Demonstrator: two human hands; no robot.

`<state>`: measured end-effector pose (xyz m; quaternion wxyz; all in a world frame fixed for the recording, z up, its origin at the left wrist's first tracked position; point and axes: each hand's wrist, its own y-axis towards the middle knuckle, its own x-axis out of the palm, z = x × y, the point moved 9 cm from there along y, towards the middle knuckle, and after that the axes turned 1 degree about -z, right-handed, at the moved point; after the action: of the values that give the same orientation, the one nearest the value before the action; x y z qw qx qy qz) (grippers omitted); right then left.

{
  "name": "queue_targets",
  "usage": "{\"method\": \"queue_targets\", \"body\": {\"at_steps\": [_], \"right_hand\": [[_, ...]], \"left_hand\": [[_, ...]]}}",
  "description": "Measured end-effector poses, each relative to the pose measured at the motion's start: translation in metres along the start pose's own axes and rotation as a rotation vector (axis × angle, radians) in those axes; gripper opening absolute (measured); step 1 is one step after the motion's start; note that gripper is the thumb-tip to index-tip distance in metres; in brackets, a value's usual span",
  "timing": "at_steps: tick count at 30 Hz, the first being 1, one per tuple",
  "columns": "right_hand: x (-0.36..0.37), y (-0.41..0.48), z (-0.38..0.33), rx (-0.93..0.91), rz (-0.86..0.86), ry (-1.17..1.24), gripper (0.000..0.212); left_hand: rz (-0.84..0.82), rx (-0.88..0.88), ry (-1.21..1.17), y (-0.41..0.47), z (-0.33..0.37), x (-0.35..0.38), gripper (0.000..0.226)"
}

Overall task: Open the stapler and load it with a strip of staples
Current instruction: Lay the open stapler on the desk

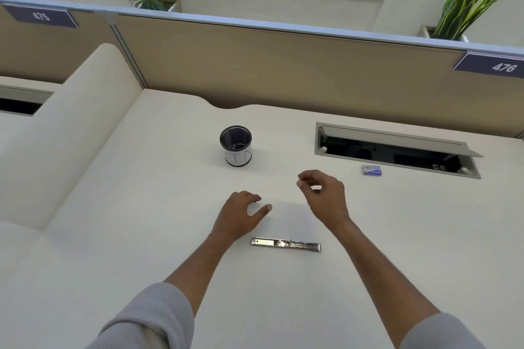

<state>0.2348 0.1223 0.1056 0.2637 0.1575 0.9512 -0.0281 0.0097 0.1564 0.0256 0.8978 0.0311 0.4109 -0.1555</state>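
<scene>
The silver stapler (285,245) lies unfolded flat on the cream desk, close to me, between my forearms. My left hand (241,214) rests palm down just beyond the stapler's left end, fingers spread, holding nothing. My right hand (323,193) hovers above the desk beyond the stapler's right end. Its thumb and forefinger are pinched on a small thin piece at the fingertips, which looks like a strip of staples (299,177), though it is too small to make out clearly. A small blue staple box (371,170) lies on the desk to the right of that hand.
A black mesh cup (236,149) with a white label stands upright beyond my hands. An open cable hatch (397,151) is sunk into the desk at the back right. A tan partition (283,65) closes the far edge, and a raised cream divider (71,127) lines the left.
</scene>
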Motion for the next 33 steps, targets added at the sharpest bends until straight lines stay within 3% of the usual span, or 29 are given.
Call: {"method": "queue_targets", "body": {"at_steps": [3,11,23,33], "right_hand": [[0.015,0.026,-0.030,-0.061,-0.037,0.006,0.009],[0.062,0.088,-0.090,-0.172,-0.075,-0.011,0.013],[0.145,0.129,-0.093,-0.216,-0.205,-0.172,0.023],[0.105,0.113,-0.070,-0.145,-0.090,-0.076,0.013]], "left_hand": [[0.075,-0.027,0.039,0.008,-0.008,-0.005,0.043],[0.045,-0.087,0.091,0.014,-0.028,0.024,0.056],[0.141,0.022,0.260,0.016,-0.029,0.034,0.054],[0.144,-0.001,0.236,0.017,-0.037,0.035,0.056]]}}
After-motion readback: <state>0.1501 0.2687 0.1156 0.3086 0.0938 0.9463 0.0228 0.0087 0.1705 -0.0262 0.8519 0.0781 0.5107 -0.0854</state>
